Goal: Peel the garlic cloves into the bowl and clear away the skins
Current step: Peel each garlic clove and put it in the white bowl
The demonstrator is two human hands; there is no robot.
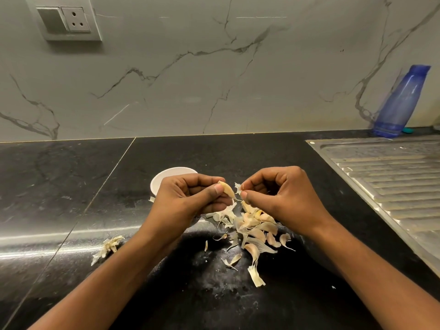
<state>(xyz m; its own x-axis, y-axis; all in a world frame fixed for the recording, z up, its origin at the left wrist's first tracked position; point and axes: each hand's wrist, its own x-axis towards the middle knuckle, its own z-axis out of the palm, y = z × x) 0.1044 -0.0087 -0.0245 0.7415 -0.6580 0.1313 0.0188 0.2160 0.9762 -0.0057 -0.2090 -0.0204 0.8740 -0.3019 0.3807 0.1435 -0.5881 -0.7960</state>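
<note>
Garlic clove (227, 189) pinched by left hand (190, 198); right hand (278, 198) fingers (245, 195) (curled) pinch skin (237, 186).

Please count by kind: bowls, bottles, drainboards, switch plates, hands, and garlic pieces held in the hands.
White bowl: 1
Blue bottle: 1
Steel drainboard: 1
Switch plate: 1
Hands: 2, left hand and right hand
Garlic clove, gripped by the left hand: 1
Skin piece, pinched by the right hand: 1
Total: 8
</note>
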